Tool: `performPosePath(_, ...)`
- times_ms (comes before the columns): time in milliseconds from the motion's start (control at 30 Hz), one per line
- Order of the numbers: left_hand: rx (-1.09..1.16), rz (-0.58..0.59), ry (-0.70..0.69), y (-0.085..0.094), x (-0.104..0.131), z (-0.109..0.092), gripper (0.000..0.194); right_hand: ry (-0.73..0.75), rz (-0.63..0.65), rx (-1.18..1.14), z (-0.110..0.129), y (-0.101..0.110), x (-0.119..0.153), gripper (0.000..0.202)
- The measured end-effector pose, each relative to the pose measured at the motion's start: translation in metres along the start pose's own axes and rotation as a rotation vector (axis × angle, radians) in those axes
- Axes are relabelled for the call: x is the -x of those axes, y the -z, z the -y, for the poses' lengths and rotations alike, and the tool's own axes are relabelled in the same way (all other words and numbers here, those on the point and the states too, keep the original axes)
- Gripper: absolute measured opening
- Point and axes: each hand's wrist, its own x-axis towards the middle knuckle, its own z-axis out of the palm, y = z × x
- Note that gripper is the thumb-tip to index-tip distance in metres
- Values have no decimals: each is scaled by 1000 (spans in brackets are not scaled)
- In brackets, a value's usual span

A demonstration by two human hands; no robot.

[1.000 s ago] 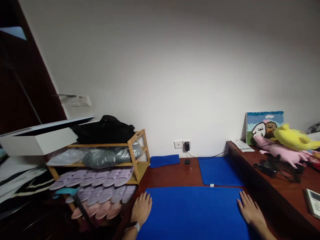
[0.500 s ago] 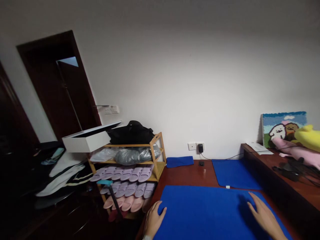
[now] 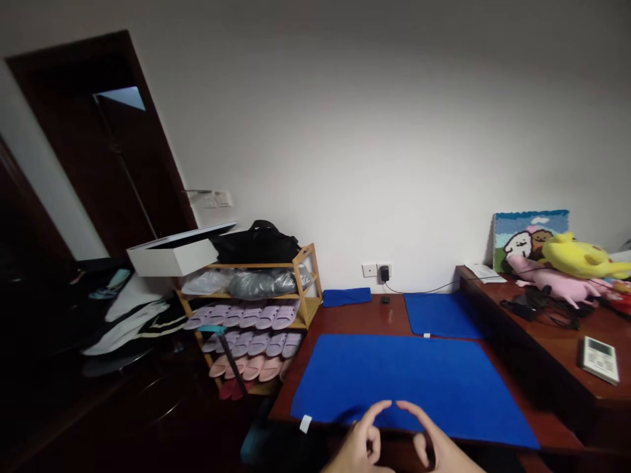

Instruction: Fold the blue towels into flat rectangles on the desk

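My left hand (image 3: 362, 448) and my right hand (image 3: 438, 450) are held close together at the front edge of a large blue cloth mat (image 3: 394, 381). Each index finger is stretched out, and the two fingertips nearly meet above the mat. The other fingers I can see are partly curled, and nothing shows in either hand. The mat lies flat on a reddish-brown wooden table (image 3: 355, 322), with a white tag (image 3: 305, 424) at its near left corner.
A smaller blue cloth (image 3: 441, 315) and a folded blue cloth (image 3: 346, 297) lie behind. On the left, a shoe rack (image 3: 306, 289) holds slippers and a black bag (image 3: 256, 244). On the right ledge are plush toys (image 3: 576, 256), cables (image 3: 532, 305) and a calculator-like device (image 3: 600, 359).
Both hands have left the mat's two sides and come together at its front edge, index fingers extended. The view has shifted, and the device on the right now shows.
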Motion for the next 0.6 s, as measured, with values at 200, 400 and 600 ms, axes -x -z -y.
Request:
performPosePath(200, 238, 29, 8, -17, -5, 1, 133, -29, -4, -24, 0, -11, 11, 116)
performPosePath(400, 87, -21, -22, -22, -12, 15, 130, 13, -79, -60, -15, -6, 3, 135)
performPosePath(600, -131, -325, -77, 28, -38, 49, 91, 76, -256, 100, -56, 18, -7, 104)
